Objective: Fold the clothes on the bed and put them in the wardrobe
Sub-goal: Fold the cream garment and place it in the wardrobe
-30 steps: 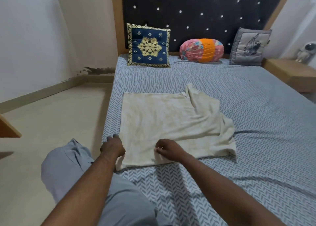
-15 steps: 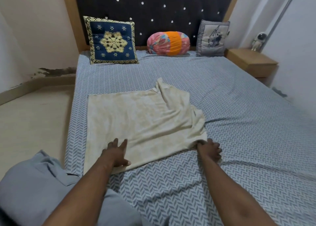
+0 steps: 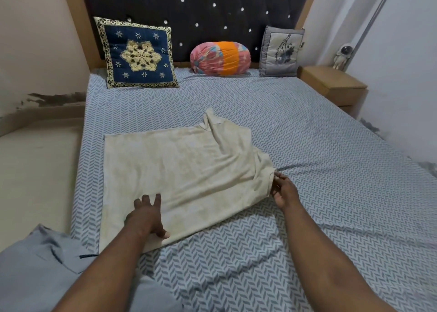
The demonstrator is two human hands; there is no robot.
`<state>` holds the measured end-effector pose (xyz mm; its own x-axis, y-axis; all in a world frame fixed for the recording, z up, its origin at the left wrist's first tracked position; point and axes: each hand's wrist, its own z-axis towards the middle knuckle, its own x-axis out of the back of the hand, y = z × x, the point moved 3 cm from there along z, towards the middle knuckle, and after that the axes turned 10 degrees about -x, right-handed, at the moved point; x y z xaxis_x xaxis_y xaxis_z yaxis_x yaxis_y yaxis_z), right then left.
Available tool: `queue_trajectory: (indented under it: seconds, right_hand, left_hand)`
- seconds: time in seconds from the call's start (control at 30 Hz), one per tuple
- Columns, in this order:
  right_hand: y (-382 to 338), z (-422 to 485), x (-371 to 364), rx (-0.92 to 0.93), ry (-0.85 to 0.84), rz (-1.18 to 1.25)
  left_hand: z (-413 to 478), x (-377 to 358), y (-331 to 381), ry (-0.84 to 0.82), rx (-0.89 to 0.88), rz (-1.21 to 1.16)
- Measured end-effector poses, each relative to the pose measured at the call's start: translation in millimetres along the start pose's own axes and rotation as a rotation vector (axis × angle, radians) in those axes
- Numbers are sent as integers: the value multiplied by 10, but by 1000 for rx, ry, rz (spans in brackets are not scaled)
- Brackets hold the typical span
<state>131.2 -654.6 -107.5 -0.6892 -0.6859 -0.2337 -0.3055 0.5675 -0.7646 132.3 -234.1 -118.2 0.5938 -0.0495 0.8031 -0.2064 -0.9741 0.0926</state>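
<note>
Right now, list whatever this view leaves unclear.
Wardrobe: outside the head view.
Right hand fingertips: hidden by the cream shirt's sleeve edge; grip unclear.
Grey fabric: cut off by the bottom-left edge, kind unclear.
White figurine on the nightstand: too small for detail.

right hand (image 3: 282, 191) shifted right, pinching shirt (image 3: 184, 170) edge

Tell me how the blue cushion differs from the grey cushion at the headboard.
The blue cushion is navy with a gold medallion and gold border; the grey cushion bears a dark drawing on a pale panel. The blue cushion stands left, the grey cushion right, by the nightstand. Both are square and lean on the headboard.
</note>
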Motion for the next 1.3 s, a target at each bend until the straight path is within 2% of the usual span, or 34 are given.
queue_trajectory:
  seconds: [0.13,0.23,0.3,0.33,0.5,0.57,0.83,0.93,1.03,1.13,1.23,1.3]
  right_hand:
    - [-66,-116,39,-91,-21,-81]
    - [11,54,29,-130,-13,-326]
    - [98,406,139,-138,117,-426]
    - [109,494,163,-135,177,-397]
    - [-72,-323,74,124,564,-298]
    - [-31,-459,230,152,698,-336]
    - [217,-530,516,41,857,-454]
    - [216,-485,553,-62,887,-501]
    - [102,-440,483,62,990,-736]
    - [-75,-174,324,195,854,-995]
    - [-224,167,115,173,621,-1176]
    - [-283,404,-18,127,537,-1272]
  left_hand:
    - [-24,1,-4,-1,2,7]
    - [-57,-23,-17,12,-6,7]
    - [-84,-26,-27,25,-10,1]
    - [-95,-23,-32,34,-11,0]
    - [-139,24,-58,45,-1,14]
    - [-146,46,-62,42,-2,20]
    - [-172,50,-112,0,29,38]
    - [-170,58,-123,-22,28,45]
    - [-126,180,-123,-55,35,26]
    - [23,379,-106,8,20,11]
    - [242,520,-58,90,-57,-33]
    - [473,571,5,93,-122,-59]
